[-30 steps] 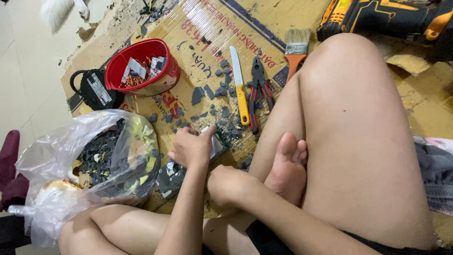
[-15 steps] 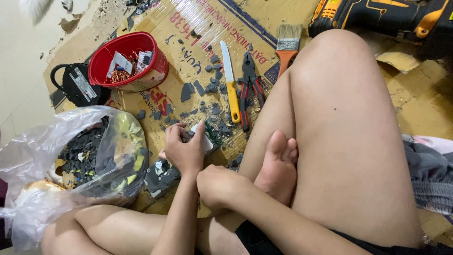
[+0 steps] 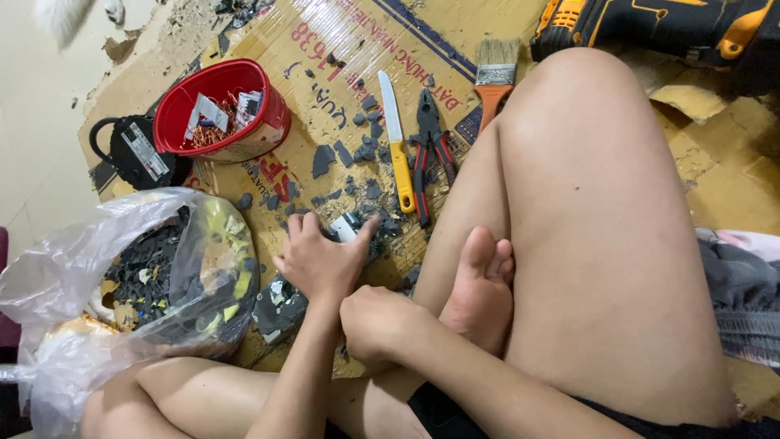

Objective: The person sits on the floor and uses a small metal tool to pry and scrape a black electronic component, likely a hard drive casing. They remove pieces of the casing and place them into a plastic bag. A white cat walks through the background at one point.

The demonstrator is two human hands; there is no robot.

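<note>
I am looking down at a person sitting on a cardboard sheet (image 3: 325,97) spread over the floor, one knee (image 3: 585,106) raised at my three o'clock and a bare foot (image 3: 483,284) tucked beside it. Nearest me, at six o'clock, the right hand (image 3: 374,321) is lying knuckles up against the foot; its fingers are curling under out of sight, so I cannot tell whether it is clenched on anything. Just beyond it, the left hand (image 3: 321,260) is reaching forward, fingers grasping a small pale component (image 3: 344,229) at the edge of the scrap. At eight o'clock a clear plastic bag (image 3: 73,293) is sagging open, showing dark fragments and yellow bits inside, and a dark broken casing piece (image 3: 280,309) is lying just beside it, near the left wrist. Past the hands, at twelve o'clock, grey plastic shards (image 3: 357,154) are littering the cardboard. Beside them a yellow-handled knife (image 3: 396,142) and red-handled pliers (image 3: 429,154) are lying side by side, pointing away from me. At eleven o'clock a red bowl (image 3: 272,106) is holding copper wire and small parts, touching a black adapter (image 3: 134,154). Farther off, at one o'clock, an orange-handled paintbrush (image 3: 493,81) is lying near the knee, with a black-and-orange tool bag (image 3: 650,28) behind.
</note>
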